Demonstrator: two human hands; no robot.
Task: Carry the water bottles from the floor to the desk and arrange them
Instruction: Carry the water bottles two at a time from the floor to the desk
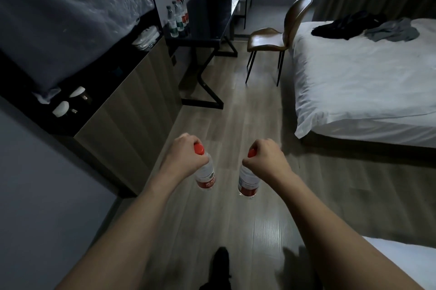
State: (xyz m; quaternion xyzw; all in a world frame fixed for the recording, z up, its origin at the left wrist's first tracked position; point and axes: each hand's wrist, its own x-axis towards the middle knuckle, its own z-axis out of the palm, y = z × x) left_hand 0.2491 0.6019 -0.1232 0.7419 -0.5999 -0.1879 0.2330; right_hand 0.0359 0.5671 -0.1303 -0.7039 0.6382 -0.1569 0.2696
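Observation:
My left hand (185,156) grips the neck of a clear water bottle (205,175) with a red cap and red label, hanging above the wooden floor. My right hand (264,157) grips a second red-capped bottle (248,181) the same way, just to the right of the first. Both bottles hang upright, apart from each other. Far ahead stands the black desk (207,23). Several bottles (178,16) stand grouped at its left rear corner, some with red caps and some with pale caps.
A brown chair (276,35) stands right of the desk, facing it. A white bed (365,77) with dark clothes fills the right side. A wood-fronted cabinet (132,101) runs along the left wall. A strip of wooden floor (236,113) leads between them to the desk.

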